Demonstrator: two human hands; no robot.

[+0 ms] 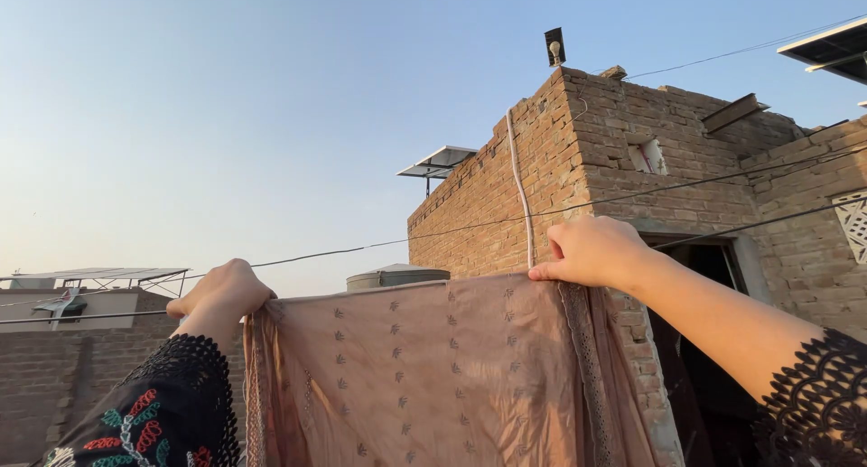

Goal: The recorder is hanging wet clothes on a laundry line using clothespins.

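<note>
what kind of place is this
Most likely a house rooftop outdoors: open sky, a bare red brick wall, a tilted solar panel, and a thin clothesline wire where both hands hang a beige embroidered cloth.

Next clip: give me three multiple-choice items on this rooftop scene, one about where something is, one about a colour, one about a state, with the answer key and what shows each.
1. Where does the light bulb sit?
A. On top of the brick building's corner
B. On the washing line
C. On the water tank

2. What colour is the cloth hanging over the line?
A. Bright blue
B. Dusty pink-beige
C. White

3. How are the two hands placed on the cloth?
A. Both hang free of it
B. Only the left touches it
C. Each has a grip on its upper edge

Answers:
1. A: the bulb stands in a holder above the brick building at its top corner.
2. B: the fabric is pale pink-beige with small embroidered motifs.
3. C: the left hand closes on the cloth's left end, and the right hand pinches the top edge near the right end.
</note>
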